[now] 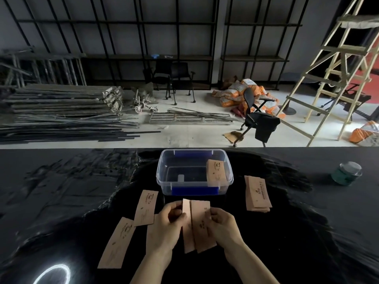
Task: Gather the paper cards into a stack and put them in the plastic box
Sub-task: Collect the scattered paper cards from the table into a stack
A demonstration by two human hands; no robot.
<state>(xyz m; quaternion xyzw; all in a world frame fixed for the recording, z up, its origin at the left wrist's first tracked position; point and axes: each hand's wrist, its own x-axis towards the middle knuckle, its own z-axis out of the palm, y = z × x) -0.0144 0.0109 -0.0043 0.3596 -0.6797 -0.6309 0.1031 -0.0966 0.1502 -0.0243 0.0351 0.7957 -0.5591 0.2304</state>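
On black table (pixel 61 201), plastic box (pixel 164 173) holds seemingly several cards (pixel 216 172).

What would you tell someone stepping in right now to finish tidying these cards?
Left hand and right hand: both hold a few cards upright between them, squaring them up just in front of the plastic box.
Done: one bundle already leans inside the box at its right side.
Left: put the held cards in, then collect the loose cards lying left of the hands and the pile to the right of the box.
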